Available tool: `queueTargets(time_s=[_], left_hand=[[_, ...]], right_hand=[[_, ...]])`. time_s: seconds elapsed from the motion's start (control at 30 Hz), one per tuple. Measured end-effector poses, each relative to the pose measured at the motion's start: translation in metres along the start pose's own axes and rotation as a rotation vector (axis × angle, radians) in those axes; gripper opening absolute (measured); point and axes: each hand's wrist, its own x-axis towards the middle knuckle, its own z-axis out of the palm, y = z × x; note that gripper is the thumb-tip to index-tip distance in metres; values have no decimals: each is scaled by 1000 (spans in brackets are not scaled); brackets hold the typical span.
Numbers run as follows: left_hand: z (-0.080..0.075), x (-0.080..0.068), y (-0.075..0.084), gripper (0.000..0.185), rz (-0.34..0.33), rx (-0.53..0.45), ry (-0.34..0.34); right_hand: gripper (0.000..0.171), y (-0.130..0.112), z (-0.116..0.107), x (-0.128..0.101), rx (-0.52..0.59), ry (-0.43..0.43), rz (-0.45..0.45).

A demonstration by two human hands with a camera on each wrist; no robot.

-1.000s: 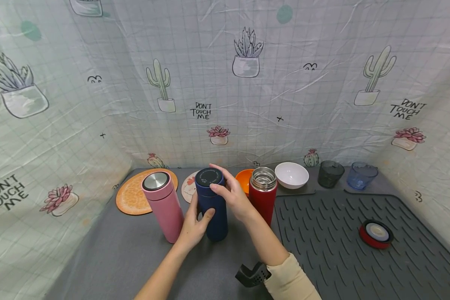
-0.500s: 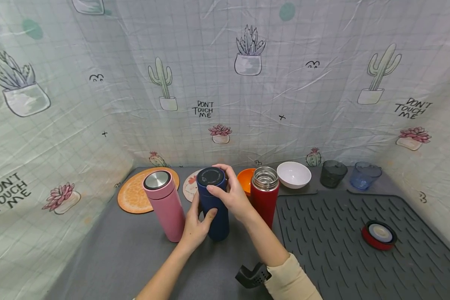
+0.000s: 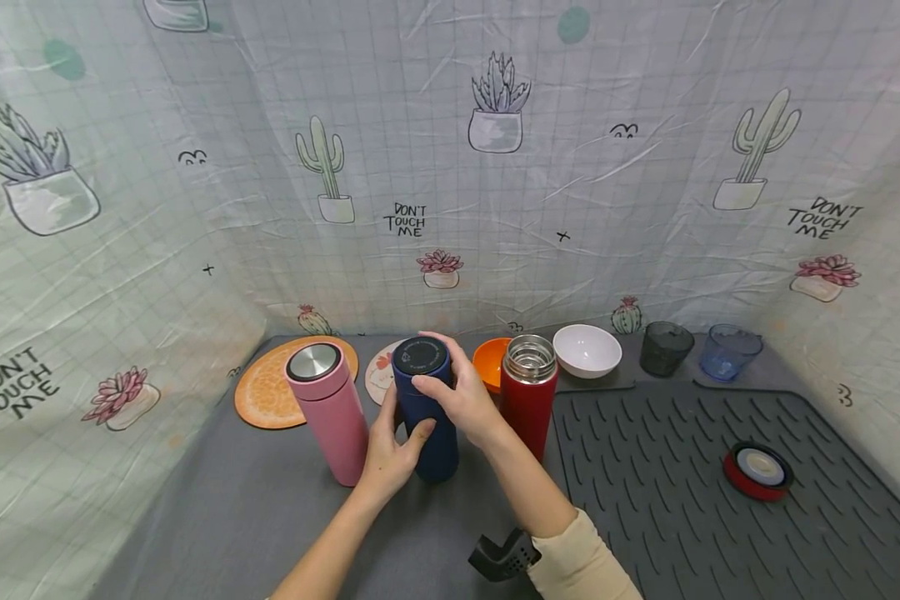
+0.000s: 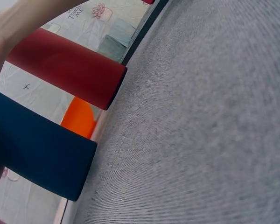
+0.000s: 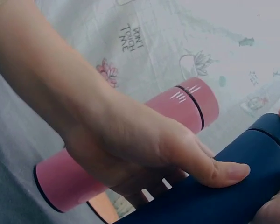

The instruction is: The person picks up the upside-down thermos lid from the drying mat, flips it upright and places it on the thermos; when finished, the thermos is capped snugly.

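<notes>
A dark blue thermos [image 3: 437, 458] stands on the grey table between both hands, its lid [image 3: 422, 356] on top. Low on its body, my left hand [image 3: 388, 460] grips it, thumb in front. My right hand [image 3: 471, 398] holds the lid from the right, with the thumb across the near side and fingers behind. In the right wrist view the left thumb [image 5: 228, 172] lies on the blue body below the lid seam. Left of the hands is a pink thermos [image 3: 337, 433] with its lid on. To the right, a red thermos [image 3: 527, 412] stands uncapped, its steel mouth showing.
A red lid [image 3: 757, 471] lies on the dark ridged mat [image 3: 645, 483] at right. Along the back are an orange-slice placemat [image 3: 270, 387], a round patterned coaster [image 3: 378, 375], an orange bowl [image 3: 489, 362], a white bowl [image 3: 587, 350], a grey cup [image 3: 666, 348] and a blue cup [image 3: 731, 352].
My right thumb has slid slightly leftward round the near side of the lid, and the lid's top print looks turned a little. The left hand keeps its grip on the blue thermos.
</notes>
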Motion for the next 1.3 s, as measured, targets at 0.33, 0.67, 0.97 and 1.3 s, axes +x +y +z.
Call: queueTargets(time_s=[0.33, 0.67, 0.97, 1.3], left_hand=[[1, 0, 1, 64, 31, 40, 26], [0, 0, 1, 64, 37, 39, 6], [-7, -1, 1, 61, -18, 70, -25], [-23, 6, 31, 65, 213, 121, 118]], right_hand=[[57, -2, 2, 0, 25, 97, 1], [55, -4, 8, -6, -41, 198, 11], [59, -22, 9, -18, -332, 178, -123], [53, -55, -4, -61, -643, 150, -510]])
